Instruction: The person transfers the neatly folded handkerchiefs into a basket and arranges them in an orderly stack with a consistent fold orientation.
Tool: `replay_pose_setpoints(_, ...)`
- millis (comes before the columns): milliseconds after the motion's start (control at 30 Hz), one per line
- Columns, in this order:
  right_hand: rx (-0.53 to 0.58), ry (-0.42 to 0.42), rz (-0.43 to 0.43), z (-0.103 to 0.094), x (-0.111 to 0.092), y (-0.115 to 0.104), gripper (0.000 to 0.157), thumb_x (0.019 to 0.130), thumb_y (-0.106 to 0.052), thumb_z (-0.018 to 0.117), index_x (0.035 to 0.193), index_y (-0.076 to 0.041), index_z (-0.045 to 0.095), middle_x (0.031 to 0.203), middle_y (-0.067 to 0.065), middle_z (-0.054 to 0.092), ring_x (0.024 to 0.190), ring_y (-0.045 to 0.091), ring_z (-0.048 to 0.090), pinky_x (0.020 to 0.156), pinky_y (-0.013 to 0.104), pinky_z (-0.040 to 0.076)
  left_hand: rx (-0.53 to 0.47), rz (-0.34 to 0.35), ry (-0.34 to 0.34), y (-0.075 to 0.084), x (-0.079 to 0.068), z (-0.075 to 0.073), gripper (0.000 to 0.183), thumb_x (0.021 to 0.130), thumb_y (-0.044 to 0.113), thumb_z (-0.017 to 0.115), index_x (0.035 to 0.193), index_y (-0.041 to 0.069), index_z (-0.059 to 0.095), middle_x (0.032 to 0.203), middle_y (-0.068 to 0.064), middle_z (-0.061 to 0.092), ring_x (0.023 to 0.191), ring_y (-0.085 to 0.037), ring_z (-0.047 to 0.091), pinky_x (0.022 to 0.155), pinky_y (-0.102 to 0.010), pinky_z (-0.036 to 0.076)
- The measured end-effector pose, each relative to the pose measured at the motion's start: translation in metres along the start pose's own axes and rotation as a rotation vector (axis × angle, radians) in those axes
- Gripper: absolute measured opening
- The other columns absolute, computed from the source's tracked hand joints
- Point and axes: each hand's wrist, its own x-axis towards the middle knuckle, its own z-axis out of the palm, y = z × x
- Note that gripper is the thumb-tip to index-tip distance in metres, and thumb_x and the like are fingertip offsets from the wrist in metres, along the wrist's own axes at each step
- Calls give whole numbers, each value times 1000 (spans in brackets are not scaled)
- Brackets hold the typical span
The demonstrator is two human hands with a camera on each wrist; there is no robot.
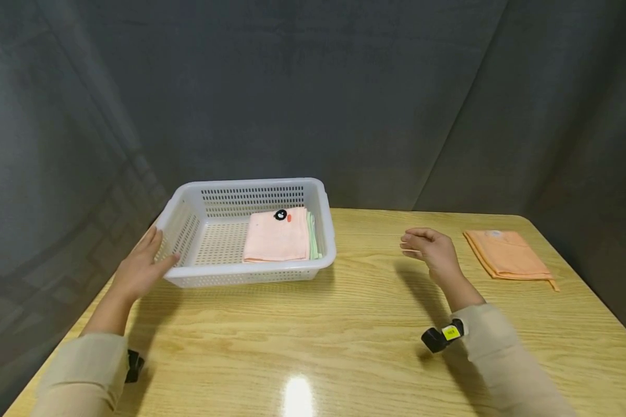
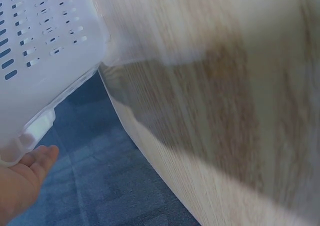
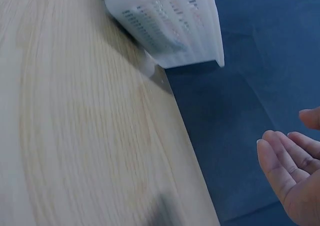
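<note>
A white perforated plastic basket (image 1: 240,270) stands left of centre on the table. In its right part lies a folded pink cloth (image 1: 276,238) with a black-and-white eye patch and an orange mark. The edge of a green cloth (image 1: 313,234) shows beside and under it. My left hand (image 1: 142,265) is at the basket's left rim, fingers fairly straight and thumb by the front corner. In the left wrist view, the fingers (image 2: 44,161) lie by the rim's outer side. My right hand (image 1: 434,253) hovers over the table, fingers loosely bent, holding nothing.
A folded orange cloth (image 1: 511,255) with a hanging loop lies at the right of the wooden table (image 1: 271,341). Dark grey curtains (image 1: 292,104) stand behind the table and along both sides. A wrist camera (image 1: 440,337) sits at the right cuff.
</note>
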Motion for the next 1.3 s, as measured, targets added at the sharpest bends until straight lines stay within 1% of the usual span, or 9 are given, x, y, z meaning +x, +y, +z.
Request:
replay_pose_setpoints(67, 3, 35, -4, -14, 11, 24, 48, 77, -28, 64, 111, 4, 52, 95, 11, 60, 83, 21, 61, 67, 30, 49, 1, 3, 1, 0, 0, 0, 72, 89, 39, 37, 134, -9, 6, 141, -21, -3, 124, -44, 4, 88, -62, 14)
replay_pose_setpoints(100, 4, 34, -9, -19, 14, 31, 49, 78, -27, 63, 113, 5, 51, 97, 12, 60, 83, 21, 60, 67, 30, 49, 2, 4, 2, 0, 1, 0, 72, 89, 39, 37, 134, -9, 6, 141, -21, -3, 124, -44, 4, 88, -62, 14)
replay_pose_setpoints(200, -8, 53, -13, -27, 14, 39, 51, 78, -28, 63, 113, 6, 50, 98, 13, 59, 83, 22, 60, 66, 30, 49, 4, 5, 1, 0, 1, 0, 72, 89, 39, 37, 134, -8, 6, 141, -22, -3, 124, -43, 4, 88, -62, 14)
replay_pose_setpoints(333, -29, 63, -13, -31, 7, 36, 51, 78, -30, 62, 113, 6, 50, 97, 12, 59, 82, 20, 60, 65, 29, 49, 2, 4, 4, 0, 1, 0, 72, 89, 38, 38, 134, -9, 6, 141, -22, -2, 124, -44, 4, 88, -62, 14)
replay_pose_setpoints(500, -37, 79, 2, -39, 1, 38, 54, 79, -30, 62, 114, 7, 48, 96, 10, 59, 81, 17, 61, 65, 28, 49, 7, 7, 5, 0, 1, 0, 72, 89, 38, 38, 133, -10, 7, 140, -23, -1, 124, -44, 5, 89, -61, 14)
replay_pose_setpoints(767, -37, 96, 55, -59, -11, 35, 57, 78, -31, 62, 116, 8, 45, 93, 4, 60, 79, 13, 61, 65, 27, 49, 10, 3, -2, 0, 1, -1, 72, 89, 39, 38, 134, -9, 7, 140, -23, -1, 123, -45, 5, 89, -61, 14)
replay_pose_setpoints(1000, -42, 125, 80, -76, -18, 31, 59, 78, -30, 62, 118, 9, 44, 90, -1, 63, 78, 12, 61, 64, 26, 50, 14, 2, 14, 0, 1, 0, 72, 89, 38, 38, 134, -9, 8, 140, -24, 1, 123, -45, 8, 88, -61, 15)
replay_pose_setpoints(1067, -50, 133, 87, -80, -20, 29, 59, 78, -30, 62, 118, 9, 44, 89, -2, 62, 78, 11, 61, 64, 25, 50, 13, 0, 14, 0, 1, 0, 72, 89, 38, 38, 134, -9, 8, 140, -24, 1, 123, -45, 7, 88, -61, 15)
replay_pose_setpoints(1300, -146, 178, 114, -93, -27, 24, 61, 78, -35, 60, 118, 8, 43, 85, -9, 61, 74, 5, 60, 61, 20, 49, 9, -5, 11, -1, 1, 1, 72, 89, 38, 38, 134, -9, 8, 140, -23, 1, 123, -45, 7, 88, -61, 15)
